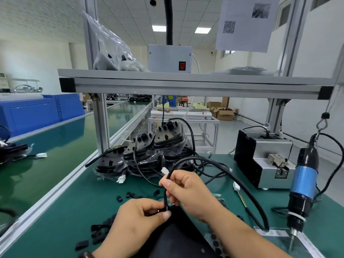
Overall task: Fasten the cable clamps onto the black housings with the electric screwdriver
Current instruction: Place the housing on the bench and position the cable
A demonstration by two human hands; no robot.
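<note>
Over the housing (178,237), left hand (135,218) pinches a clamp (162,210) round the upright cable (165,194), which right hand (186,190) grips just above; screwdriver (302,185) hangs right

Matt green mat (74,202), brushed aluminium frame (100,125), glossy, probably plastic black housings (168,140)

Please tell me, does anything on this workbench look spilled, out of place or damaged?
The small black clamps lie scattered loose on the green mat at the front left, as if spilled. The bagged housings behind are stacked unevenly and tilted, with their cables tangled. Nothing looks damaged.
</note>
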